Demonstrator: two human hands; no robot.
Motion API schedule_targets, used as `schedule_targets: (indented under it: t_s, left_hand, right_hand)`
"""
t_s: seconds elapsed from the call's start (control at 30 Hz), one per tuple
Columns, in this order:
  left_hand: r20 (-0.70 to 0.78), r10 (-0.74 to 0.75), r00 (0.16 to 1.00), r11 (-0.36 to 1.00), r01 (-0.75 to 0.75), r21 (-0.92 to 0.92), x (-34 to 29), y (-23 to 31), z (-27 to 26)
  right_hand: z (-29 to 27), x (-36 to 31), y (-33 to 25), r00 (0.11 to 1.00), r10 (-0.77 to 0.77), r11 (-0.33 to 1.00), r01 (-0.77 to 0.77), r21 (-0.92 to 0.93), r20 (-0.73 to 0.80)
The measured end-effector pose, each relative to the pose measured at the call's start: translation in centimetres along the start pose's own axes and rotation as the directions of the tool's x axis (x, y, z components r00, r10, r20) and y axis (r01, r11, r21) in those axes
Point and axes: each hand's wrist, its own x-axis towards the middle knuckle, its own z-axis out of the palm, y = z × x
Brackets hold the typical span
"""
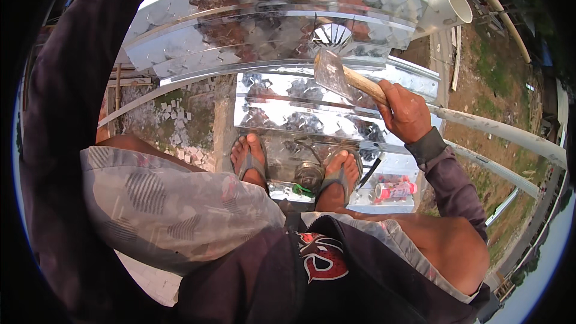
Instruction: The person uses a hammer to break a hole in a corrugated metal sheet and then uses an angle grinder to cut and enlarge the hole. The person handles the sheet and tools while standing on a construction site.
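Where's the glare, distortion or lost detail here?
Head view: harsh glare on the metal sheets; head view: long pale pole looks bowed, corners go black; head view: left sleeve very dark, little detail; hatchet reads fairly sharp.

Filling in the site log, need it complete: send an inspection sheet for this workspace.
Surface: shiny ribbed metal sheets; one has a round patch with what look like radial cuts.
Job's things: hatchet with wooden handle; whether its head touches metal, cannot tell.
Clutter: pink-and-white bottle; thin dark stick; round object between the sandalled feet, kind unclear.
Hands: right hand closed around the hatchet's handle; left hand not in view.
Cables: nothing seen.
Surroundings: wide white pipe upper right; scattered pale pieces on the ground at left; patchy grass at right.
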Motion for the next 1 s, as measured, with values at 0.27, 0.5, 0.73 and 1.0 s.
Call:
schedule_targets:
  t_s: [0.27,0.5,0.73,1.0]
  left_hand:
    - [0.241,-0.599,0.764,0.798,0.545,0.257,-5.5,-7.9,7.8]
    - [0.211,-0.630,0.748,0.775,0.587,0.234,-5.5,-9.0,8.7]
    - [0.209,-0.650,0.731,0.759,0.611,0.224,-5.8,-9.2,8.7]
    - [0.210,-0.650,0.730,0.758,0.607,0.239,-5.6,-9.1,8.7]
  right_hand:
    - [-0.5,3.2,-0.3,0.930,0.256,0.963,-0.223,-0.150,0.264]
    - [-1.0,2.6,-1.4,0.999,-0.032,0.999,0.033,0.030,-0.026]
    - [2.7,0.6,-0.5,0.947,0.153,0.986,-0.125,-0.114,0.283]
    - [2.2,1.3,-0.7,0.986,0.128,0.991,-0.123,-0.053,0.109]
